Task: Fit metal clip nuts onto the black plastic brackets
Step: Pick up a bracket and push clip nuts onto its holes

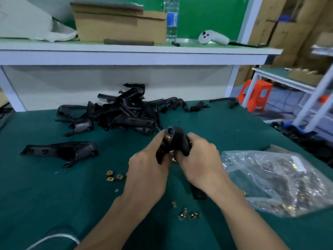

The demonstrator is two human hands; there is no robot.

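Hands meet over the mat, both on one black bracket held upright between them.

Head view: the left hand comes up from below with its back to the camera. Its forefinger stretches along the bracket's left edge, tip against a brass nut that sits near the bracket's top, just under a round hole. Its other fingers wrap the bracket's lower part. The right hand is knuckles-up, fingers curled tight over the bracket's right side. Both forearms are bare and run off the bottom edge.

The left thumb and both palms are hidden, as is most of the bracket's lower half. Whether the nut is fully seated cannot be told. A second brass glint shows low between the hands, too blurred to identify. A dark piece lies under the right wrist, mostly covered.

Beyond the hands lies a pile of brackets, and well left of the left hand a lone bracket. Loose nuts lie just left of the left wrist, with more between the forearms. Right of the right hand sits a clear bag of nuts, blurred, its far end cut off by the frame edge.
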